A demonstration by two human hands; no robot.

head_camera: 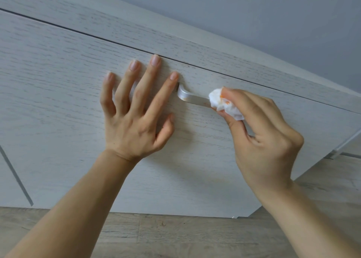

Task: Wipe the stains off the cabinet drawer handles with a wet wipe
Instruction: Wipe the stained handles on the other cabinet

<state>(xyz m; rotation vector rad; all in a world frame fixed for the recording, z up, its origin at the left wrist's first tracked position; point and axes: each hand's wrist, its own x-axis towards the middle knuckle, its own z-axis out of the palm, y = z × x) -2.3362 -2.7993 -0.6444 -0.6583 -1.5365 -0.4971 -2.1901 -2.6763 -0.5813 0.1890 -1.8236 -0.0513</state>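
Metal handle: brushed silver bar, the drawer handle (190,97) runs long-ways across the drawer front (58,78), slanting down to the right in the head view; only its left end and a short stretch show, the rest is hidden behind the wipe and the fingers.
Wet wipe: bunched white wad, the wet wipe (224,103) carries orange smears and sits right on the bar, touching it partway along.
Right hand: the right hand (261,133) pinches the wipe between thumb and fingertips, curled round it, pressed to the handle. It comes at the bar from the lower right.
Left hand: the left hand (136,105) lies flat, fingers straight and spread, on the drawer front just left of the handle; the index fingertip rests beside the handle's bent left end. It grips nothing.
Key relation: the bare stretch of bar lies to the left of the wipe, between the two hands, and the bar's long axis points straight toward the left index finger.
Likely next move: my read, a stroke leftward along that axis; the room is short before wipe meets finger.
Stains: a faint dull patch shows near the left bend, too small to be sure of.
Floor: wood-look planks (175,236) below the cabinet.
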